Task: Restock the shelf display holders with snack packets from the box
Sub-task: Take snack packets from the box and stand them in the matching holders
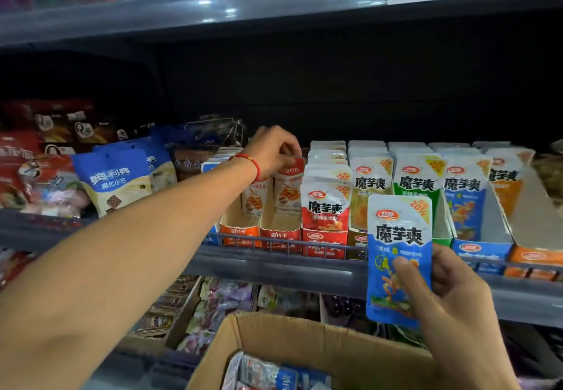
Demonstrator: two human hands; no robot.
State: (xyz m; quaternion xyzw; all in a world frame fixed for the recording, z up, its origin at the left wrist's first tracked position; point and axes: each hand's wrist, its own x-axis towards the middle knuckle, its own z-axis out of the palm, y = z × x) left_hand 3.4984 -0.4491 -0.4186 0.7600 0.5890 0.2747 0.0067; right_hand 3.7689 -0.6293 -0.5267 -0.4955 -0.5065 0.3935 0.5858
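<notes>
1. A dim shop shelf [274, 267] with a wire front rail carries cardboard display holders [280, 234] of snack packets.
2. The left hand [274, 152] pinches the top of a red packet [289, 185] standing in a holder.
3. The right hand [451, 292] holds a blue packet [399, 237] upright before the shelf.
4. The open cardboard box [304, 344] below holds more packets.

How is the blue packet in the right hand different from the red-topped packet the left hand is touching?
The blue packet is held up in the air in front of the shelf by the right hand; the red-topped packet stands in a shelf holder, pinched at its top by the left hand. The blue packet has a blue lower half and a yellow corner flash; the red-topped packet has a red band on top and an orange picture. Both stand upright.
</notes>
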